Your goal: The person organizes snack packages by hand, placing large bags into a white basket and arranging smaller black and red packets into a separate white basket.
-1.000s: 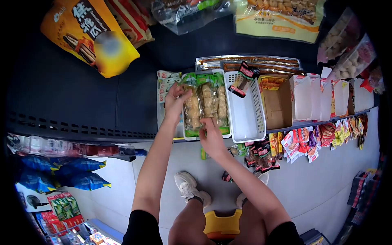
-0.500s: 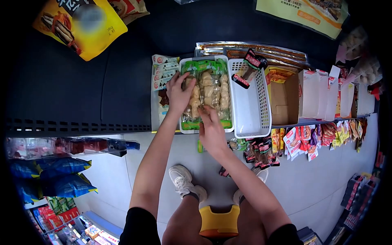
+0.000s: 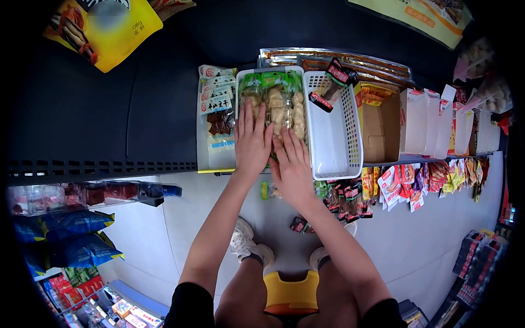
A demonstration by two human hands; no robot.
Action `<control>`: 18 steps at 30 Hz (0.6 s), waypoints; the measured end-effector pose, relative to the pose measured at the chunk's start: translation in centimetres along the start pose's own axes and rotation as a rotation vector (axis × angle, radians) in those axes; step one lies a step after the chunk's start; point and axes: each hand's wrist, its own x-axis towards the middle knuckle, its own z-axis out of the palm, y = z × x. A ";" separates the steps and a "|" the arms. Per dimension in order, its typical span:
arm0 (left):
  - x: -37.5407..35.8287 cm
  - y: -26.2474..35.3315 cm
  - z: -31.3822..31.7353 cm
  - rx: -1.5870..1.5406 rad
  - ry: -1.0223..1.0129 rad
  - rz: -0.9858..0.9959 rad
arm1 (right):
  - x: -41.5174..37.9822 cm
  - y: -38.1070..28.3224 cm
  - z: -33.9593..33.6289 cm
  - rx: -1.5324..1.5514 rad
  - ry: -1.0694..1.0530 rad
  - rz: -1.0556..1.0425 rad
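Along the dark shelf (image 3: 164, 109), beside white packets (image 3: 216, 103) printed 豆干, I am resting my left hand (image 3: 252, 145) and right hand (image 3: 295, 170) palms down, fingers extended and slightly parted, over glossy, green-topped clear packs (image 3: 277, 104) of knobbly tan food inside the white tray (image 3: 308, 147).

Shop interior, dark shelf (image 3: 164, 104) lined with baskets (image 3: 334, 136) and open boxes (image 3: 377, 128) of packaged snacks, more small packets (image 3: 404, 183) below its edge, blue bags (image 3: 82, 240) on a lower rack, goods stacked beyond a tiled floor (image 3: 191, 202).
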 end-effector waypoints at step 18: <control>-0.2 -0.1 0.6 0.016 0.010 -0.005 | -0.6 0.5 -0.7 -0.187 -0.094 0.008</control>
